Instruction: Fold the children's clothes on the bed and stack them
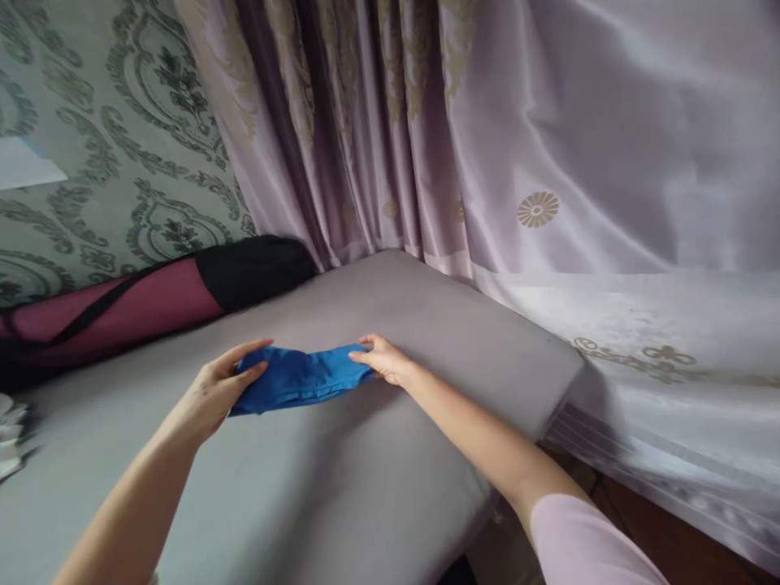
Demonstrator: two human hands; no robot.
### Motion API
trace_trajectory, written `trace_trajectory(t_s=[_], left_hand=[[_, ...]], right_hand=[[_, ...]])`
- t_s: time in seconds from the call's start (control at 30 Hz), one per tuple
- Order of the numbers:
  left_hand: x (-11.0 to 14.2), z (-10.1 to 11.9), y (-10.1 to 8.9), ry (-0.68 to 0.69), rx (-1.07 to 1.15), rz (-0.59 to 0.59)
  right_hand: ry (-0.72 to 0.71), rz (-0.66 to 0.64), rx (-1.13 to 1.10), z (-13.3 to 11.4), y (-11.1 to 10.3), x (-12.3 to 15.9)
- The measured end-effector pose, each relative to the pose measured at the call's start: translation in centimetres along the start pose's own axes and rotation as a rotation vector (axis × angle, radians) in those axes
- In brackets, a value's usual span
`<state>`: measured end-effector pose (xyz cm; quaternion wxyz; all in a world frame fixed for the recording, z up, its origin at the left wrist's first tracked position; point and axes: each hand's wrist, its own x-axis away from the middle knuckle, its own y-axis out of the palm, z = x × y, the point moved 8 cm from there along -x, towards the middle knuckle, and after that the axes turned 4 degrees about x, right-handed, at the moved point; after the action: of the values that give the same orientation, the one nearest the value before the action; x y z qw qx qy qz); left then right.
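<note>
A folded piece of blue cloth (305, 375) stretches between my two hands, over the grey-covered mattress (390, 487). My left hand (223, 390) grips its left end, thumb on top and fingers along the far side. At the opposite end, my right hand (383, 360) pinches the cloth between thumb and fingers. The cloth is in a long narrow shape with layered edges on the near side. Whether it is a garment I cannot tell. Its underside is hidden.
Against the patterned wall (171, 146) lies a long maroon and black bag (146, 301). Lilac curtains (548, 122) hang behind and to the right of the mattress. A crumpled white item (9, 435) sits at the left edge. Floor (664, 520) shows at lower right.
</note>
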<state>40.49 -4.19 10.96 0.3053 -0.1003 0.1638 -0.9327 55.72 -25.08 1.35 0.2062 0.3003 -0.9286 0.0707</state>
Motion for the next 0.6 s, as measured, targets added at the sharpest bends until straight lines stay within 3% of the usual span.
trace_trajectory(t_s=[0.1, 0.2, 0.27, 0.37, 0.47, 0.6], left_hand=[[-3.2, 1.2, 4.4, -0.025, 0.096, -0.126], [-6.6, 2.9, 9.0, 0.029, 0.117, -0.153], [-8.7, 4.1, 12.0, 0.055, 0.149, -0.160], [-11.3, 5.7, 16.0, 0.094, 0.186, -0.160], [-13.1, 6.1, 19.9, 0.084, 0.186, -0.230], [-14.6, 5.2, 24.4, 0.060, 0.159, -0.339]], right_hand=[[-0.057, -0.021, -0.072, -1.6, -4.3, -0.6], [-0.089, -0.068, -0.124, -3.0, -8.4, -1.4], [-0.102, -0.034, -0.121, -3.8, -11.6, -2.2], [-0.157, 0.098, -0.045, -5.4, -16.6, -3.7], [-0.213, 0.289, 0.182, -7.3, -21.4, -5.7], [-0.225, 0.463, 0.390, -9.2, -25.3, -8.8]])
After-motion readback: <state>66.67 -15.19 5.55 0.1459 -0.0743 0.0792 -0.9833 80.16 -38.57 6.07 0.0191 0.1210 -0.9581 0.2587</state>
